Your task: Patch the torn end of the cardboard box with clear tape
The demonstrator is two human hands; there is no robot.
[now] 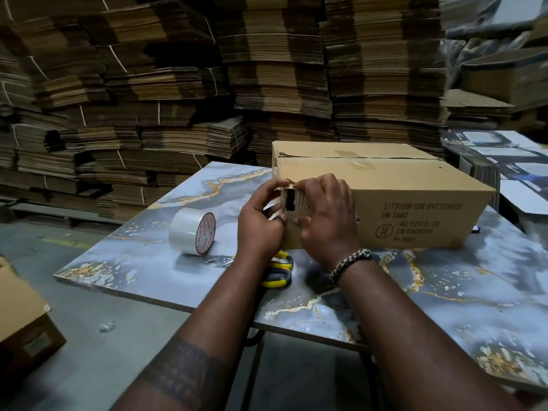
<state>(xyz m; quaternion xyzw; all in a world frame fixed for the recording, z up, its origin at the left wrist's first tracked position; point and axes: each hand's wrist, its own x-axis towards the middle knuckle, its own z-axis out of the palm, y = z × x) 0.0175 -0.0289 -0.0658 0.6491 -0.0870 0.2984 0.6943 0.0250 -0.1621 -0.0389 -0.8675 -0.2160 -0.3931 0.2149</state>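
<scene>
You've got both hands, left (258, 222) and right (327, 219), pinching the ragged hole at the box (385, 200) end, dead centre on the table (142, 262), no tape on yet; next, grab the tape roll (192, 231) at 9 o'clock.

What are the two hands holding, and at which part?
Both the left hand and right hand press on the cardboard box at its torn end corner.

Both hands, left (259, 223) and right (327, 218), close together, fingers curled.
</scene>
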